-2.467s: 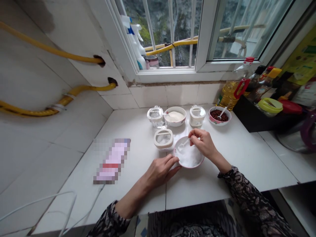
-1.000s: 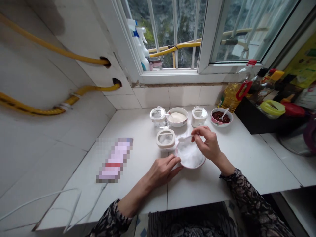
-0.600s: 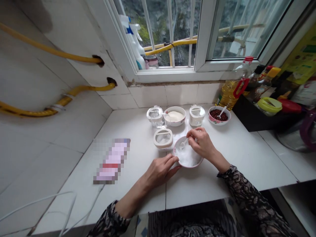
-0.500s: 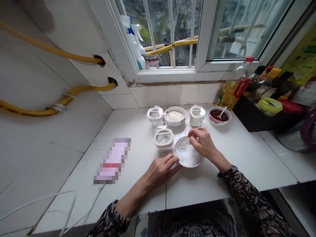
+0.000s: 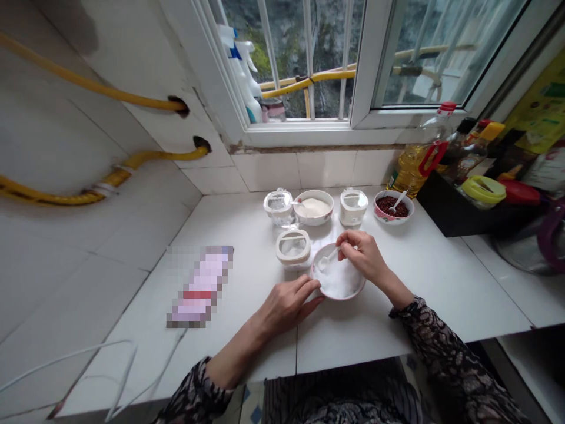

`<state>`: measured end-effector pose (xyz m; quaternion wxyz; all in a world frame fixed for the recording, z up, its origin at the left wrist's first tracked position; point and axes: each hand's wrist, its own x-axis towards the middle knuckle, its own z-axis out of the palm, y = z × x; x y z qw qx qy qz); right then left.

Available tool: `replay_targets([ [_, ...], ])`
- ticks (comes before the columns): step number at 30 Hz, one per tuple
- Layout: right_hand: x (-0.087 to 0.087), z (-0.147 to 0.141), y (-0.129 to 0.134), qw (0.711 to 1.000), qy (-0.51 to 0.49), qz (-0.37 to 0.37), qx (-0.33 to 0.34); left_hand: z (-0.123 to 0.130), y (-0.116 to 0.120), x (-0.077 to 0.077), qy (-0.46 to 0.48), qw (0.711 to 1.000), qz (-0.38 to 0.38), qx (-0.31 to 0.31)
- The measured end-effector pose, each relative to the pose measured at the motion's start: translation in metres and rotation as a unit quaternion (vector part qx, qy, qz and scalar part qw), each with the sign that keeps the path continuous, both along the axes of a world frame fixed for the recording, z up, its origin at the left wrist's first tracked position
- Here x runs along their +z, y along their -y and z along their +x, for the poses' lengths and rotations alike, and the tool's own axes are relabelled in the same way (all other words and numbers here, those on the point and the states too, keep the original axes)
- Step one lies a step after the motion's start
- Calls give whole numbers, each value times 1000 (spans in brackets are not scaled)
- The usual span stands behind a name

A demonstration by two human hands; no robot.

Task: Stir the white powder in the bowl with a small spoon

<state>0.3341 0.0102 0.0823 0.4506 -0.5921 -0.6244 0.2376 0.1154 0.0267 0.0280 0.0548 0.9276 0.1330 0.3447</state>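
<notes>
My right hand (image 5: 359, 253) pinches the handle of a small white spoon (image 5: 324, 262), its head over the far left part of a bowl (image 5: 362, 290). White grains, like salt or sugar, lie in that bowl. At the bowl's left rim, my left hand (image 5: 293, 299) grips with fingers on the edge and thumb low against the side. Just behind and left stands a clear jar (image 5: 293, 247) with a cream-rimmed lid and white contents. Farther back are another clear jar (image 5: 279, 206), a bowl of off-white powder (image 5: 314, 208) with a spoon, and a third jar (image 5: 353, 206).
A bowl of dark red grains (image 5: 392, 207) with a spoon stands at back right. Beyond it are an oil bottle (image 5: 412, 162) and a black rack (image 5: 445, 206) of bottles. A blurred pink phone-like thing (image 5: 203, 282) with a white cable (image 5: 132, 365) lies left.
The spoon's head has shifted slightly left and away within the bowl, with a small turn of my right hand. My left hand keeps its place on the rim.
</notes>
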Motion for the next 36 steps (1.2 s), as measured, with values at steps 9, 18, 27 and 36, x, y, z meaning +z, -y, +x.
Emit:
replay_targets([
  [9,1,7,-6,963,-260,-73,-21,0,-1,0,1,1000,0,-2],
  [18,6,-27,3,988,-31,150,28,1,0,0,6,1000,10,6],
  [27,13,-10,5,967,107,231,-7,0,0,0,1,1000,8,3],
  [36,4,7,4,975,180,128,-36,-1,0,2,3,1000,-9,-8],
])
